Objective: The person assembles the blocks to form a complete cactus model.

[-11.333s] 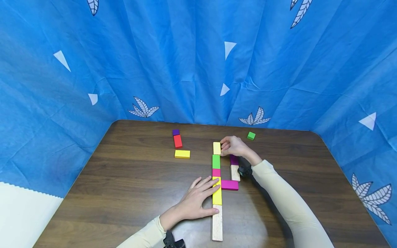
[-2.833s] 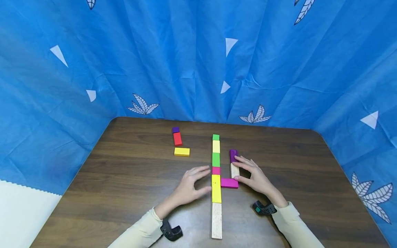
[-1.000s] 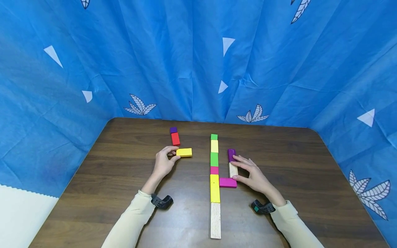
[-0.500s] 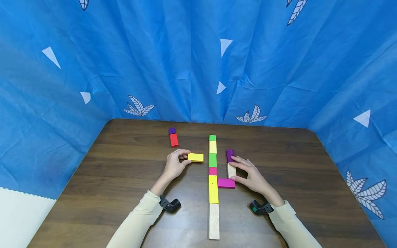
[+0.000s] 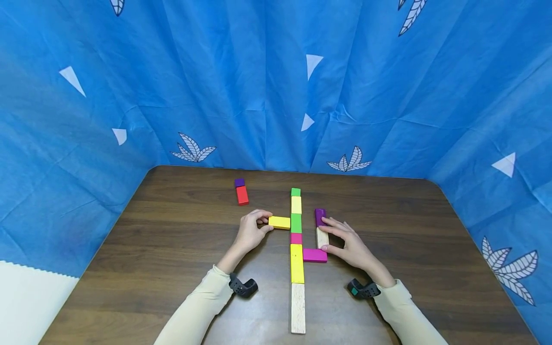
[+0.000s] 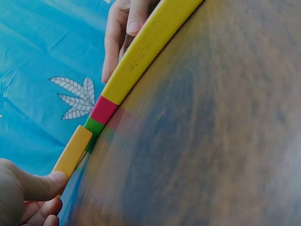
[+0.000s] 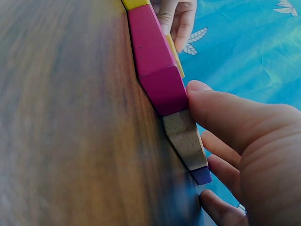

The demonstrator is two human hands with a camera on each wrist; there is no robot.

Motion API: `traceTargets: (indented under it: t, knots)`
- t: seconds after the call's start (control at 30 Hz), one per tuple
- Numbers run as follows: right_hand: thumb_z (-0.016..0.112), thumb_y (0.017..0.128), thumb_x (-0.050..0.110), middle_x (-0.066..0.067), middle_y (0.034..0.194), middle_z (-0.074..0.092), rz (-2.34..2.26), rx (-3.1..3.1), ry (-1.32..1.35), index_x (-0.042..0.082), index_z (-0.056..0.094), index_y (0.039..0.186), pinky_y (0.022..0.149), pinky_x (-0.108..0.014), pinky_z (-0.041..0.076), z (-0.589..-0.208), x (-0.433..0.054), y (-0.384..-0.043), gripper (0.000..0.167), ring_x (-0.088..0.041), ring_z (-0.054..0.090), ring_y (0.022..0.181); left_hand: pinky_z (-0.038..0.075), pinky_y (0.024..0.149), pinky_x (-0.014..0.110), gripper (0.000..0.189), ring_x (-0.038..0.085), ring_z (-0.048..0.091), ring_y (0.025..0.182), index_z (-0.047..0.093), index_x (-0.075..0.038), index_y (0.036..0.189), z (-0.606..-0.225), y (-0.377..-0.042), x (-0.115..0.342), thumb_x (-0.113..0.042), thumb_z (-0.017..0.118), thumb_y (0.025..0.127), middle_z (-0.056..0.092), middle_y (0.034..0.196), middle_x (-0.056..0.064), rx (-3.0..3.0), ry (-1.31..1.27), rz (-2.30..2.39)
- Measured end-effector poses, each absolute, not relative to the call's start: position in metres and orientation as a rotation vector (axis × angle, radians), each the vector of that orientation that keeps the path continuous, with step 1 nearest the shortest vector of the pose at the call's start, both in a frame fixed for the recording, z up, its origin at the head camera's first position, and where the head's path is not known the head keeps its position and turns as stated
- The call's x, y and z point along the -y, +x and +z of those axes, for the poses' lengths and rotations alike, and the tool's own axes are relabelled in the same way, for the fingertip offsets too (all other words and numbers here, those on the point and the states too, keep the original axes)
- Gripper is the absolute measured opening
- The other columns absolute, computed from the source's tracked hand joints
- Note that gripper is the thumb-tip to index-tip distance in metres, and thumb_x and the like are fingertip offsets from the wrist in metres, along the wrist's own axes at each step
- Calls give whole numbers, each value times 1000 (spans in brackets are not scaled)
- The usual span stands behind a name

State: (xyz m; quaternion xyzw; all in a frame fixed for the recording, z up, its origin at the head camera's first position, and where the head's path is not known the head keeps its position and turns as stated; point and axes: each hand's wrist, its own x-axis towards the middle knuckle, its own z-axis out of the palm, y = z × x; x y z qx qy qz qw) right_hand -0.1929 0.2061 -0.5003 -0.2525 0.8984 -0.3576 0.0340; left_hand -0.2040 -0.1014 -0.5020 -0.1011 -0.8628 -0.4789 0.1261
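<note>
My left hand (image 5: pixel 250 232) pinches one end of a yellow wooden block (image 5: pixel 279 223) between thumb and fingers. The block's far end is right at the side of a green block (image 5: pixel 295 223) in a long straight row. In the left wrist view the yellow block (image 6: pixel 73 151) lies slightly tilted beside that row. My right hand (image 5: pixel 351 247) rests with spread, relaxed fingers on a plain wood block (image 5: pixel 322 237) and a purple block (image 5: pixel 320 216). Its thumb is by the corner of a magenta block (image 5: pixel 315 255), which juts from the row's right side.
The row also has a small green block (image 5: pixel 295 191), a pale yellow block (image 5: pixel 296 205), a pink block (image 5: pixel 296 238), a long yellow block (image 5: pixel 297 263) and a long plain block (image 5: pixel 298 309). A red block (image 5: pixel 242 195) and dark purple block (image 5: pixel 239 182) lie farther left.
Over the last second my left hand has brought the yellow block rightward, from near the red block to the row. Earlier, the small green block joined the row's far end. The right hand stays put.
</note>
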Motion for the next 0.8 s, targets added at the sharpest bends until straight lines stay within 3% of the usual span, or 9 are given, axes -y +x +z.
traceTargets:
  t: [0.8]
  knots:
    - [76,84,29,-11,151,45,-1096,-2760,-784,14,59,136,117,-65,12,-498,-205,-193,56,-38,33,143,56,74,29,29,19,65,79,73,1,100,-507,-205,100,4,81,72,71,91,10,2514,-321,-1372]
